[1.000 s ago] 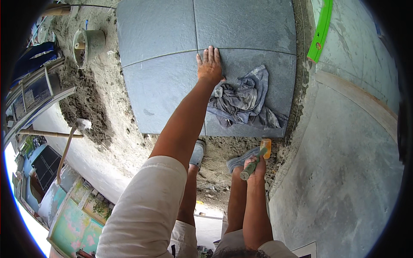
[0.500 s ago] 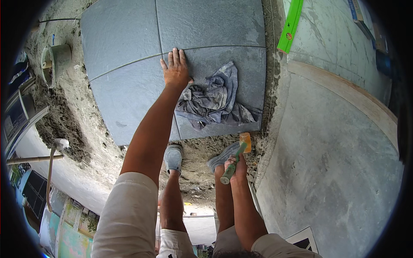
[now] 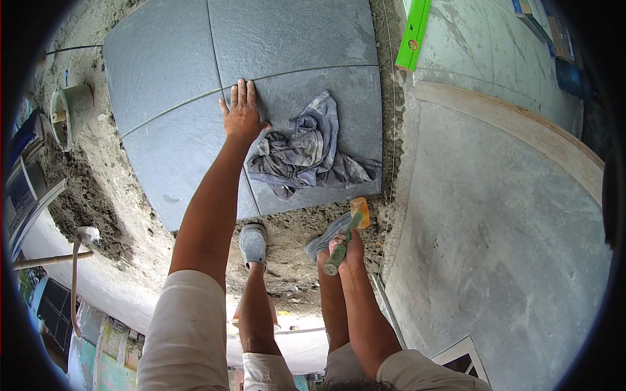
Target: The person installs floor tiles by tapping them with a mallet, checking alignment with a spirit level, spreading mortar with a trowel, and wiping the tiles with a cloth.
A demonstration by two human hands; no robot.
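My left hand (image 3: pixel 242 120) lies flat with fingers stretched on the dark grey floor tiles (image 3: pixel 173 156), close to where the joints cross. A crumpled, dirty grey cloth (image 3: pixel 303 153) rests on the tile just right of that hand. Lower down, past the tiles' near edge, my right hand (image 3: pixel 349 250) is wrapped round the green handle of a rubber mallet (image 3: pixel 359 212). The mallet's orange-yellow head points away from me, held above the bare soil beside my right shoe (image 3: pixel 329 234). My left shoe (image 3: pixel 253 244) stands on the soil near the tile edge.
A taut string line (image 3: pixel 389 140) runs along the tiles' right side. Beyond it lie a bright green spirit level (image 3: pixel 413 39), a wooden strip (image 3: pixel 515 117) and a grey concrete slab (image 3: pixel 495 241). At left are a bucket (image 3: pixel 79 107) and a long-handled tool (image 3: pixel 79 251) on loose soil.
The whole view has shifted, so the tiles, cloth and level sit further left in the picture. My left hand stays flat on the tiles; my right hand still grips the mallet.
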